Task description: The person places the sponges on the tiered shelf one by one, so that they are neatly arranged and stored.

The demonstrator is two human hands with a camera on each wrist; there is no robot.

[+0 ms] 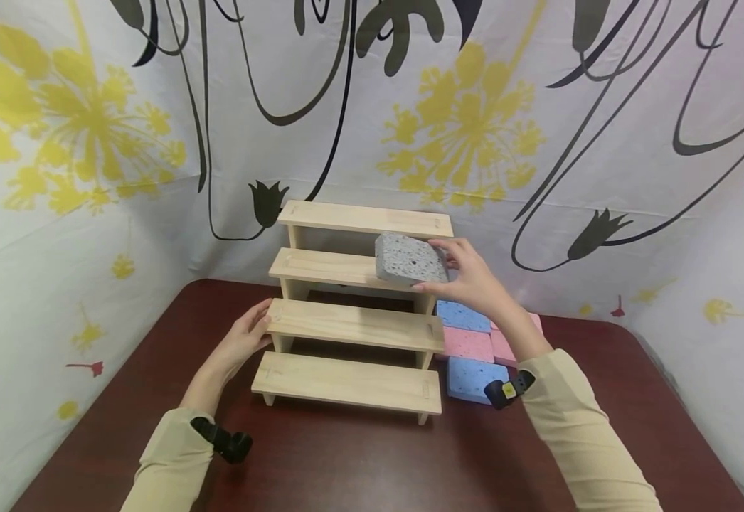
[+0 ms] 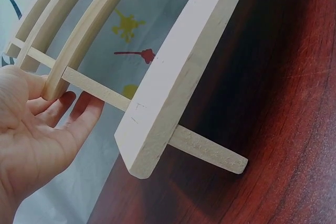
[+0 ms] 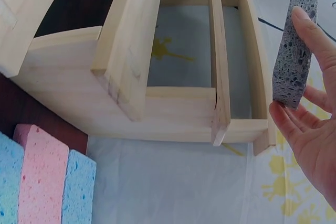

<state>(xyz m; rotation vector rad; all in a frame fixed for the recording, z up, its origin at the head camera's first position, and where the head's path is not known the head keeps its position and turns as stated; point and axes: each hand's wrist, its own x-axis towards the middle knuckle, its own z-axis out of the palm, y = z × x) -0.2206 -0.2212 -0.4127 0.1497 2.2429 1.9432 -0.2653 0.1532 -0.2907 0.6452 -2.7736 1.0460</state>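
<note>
In the head view my right hand (image 1: 464,274) holds a grey speckled sponge (image 1: 407,257) by its right edge, in front of the upper steps. The right wrist view has the sponge (image 3: 296,40) edge-on, pinched between thumb and fingers. A four-step wooden display stand (image 1: 346,379) stands in the middle of the table. With my left hand (image 1: 244,338) I grip the left end of the second step from the bottom. Seen from the left wrist, the fingers of that hand (image 2: 47,135) curl at the step's end (image 2: 58,80).
Right of the stand lie blue sponges (image 1: 471,377) and pink sponges (image 1: 468,344), side by side on the dark red table (image 1: 346,469). Behind the table hangs a white cloth (image 1: 333,156) with yellow and dark plant prints.
</note>
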